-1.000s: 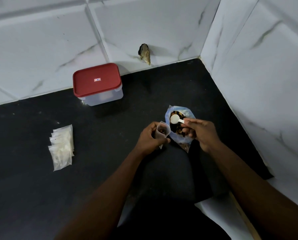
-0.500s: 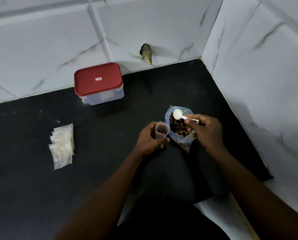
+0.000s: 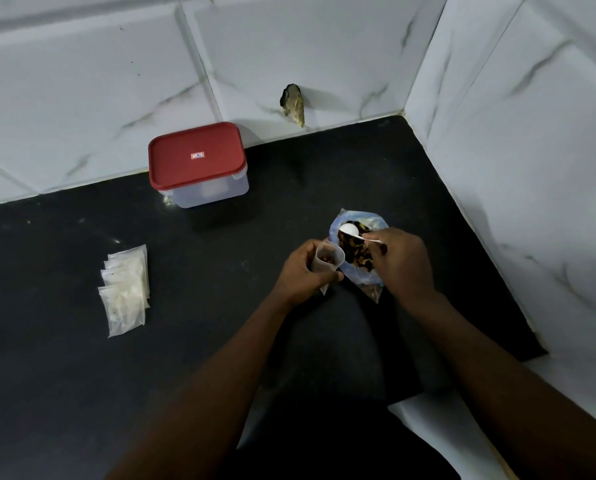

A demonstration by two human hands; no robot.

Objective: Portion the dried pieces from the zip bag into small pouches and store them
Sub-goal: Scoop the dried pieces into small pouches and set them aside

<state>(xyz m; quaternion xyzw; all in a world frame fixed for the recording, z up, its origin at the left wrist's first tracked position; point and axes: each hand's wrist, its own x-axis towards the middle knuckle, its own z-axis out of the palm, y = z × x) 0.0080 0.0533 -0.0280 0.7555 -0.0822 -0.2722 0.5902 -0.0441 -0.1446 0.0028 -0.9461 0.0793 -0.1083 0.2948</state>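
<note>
An open zip bag [image 3: 367, 278] with dark dried pieces stands on the black counter [image 3: 203, 341] near the right wall. My right hand [image 3: 405, 263] pinches the handle of a small white spoon [image 3: 349, 230], whose bowl sits over the bag's mouth. My left hand [image 3: 301, 271] grips a small clear pouch [image 3: 328, 259] held open just left of the bag, with a few brown pieces inside. A stack of several clear pouches [image 3: 126, 289] lies at the left.
A clear container with a red lid [image 3: 198, 159] stands against the back tiled wall. A rough hole [image 3: 293, 103] shows in the back wall. Tiled walls close off the back and right. The counter's front edge [image 3: 411, 398] is near my arms.
The spoon has moved from beside the pouch back over the zip bag's far side and dipped lower towards the pieces. My left hand keeps the pouch in the same spot.
</note>
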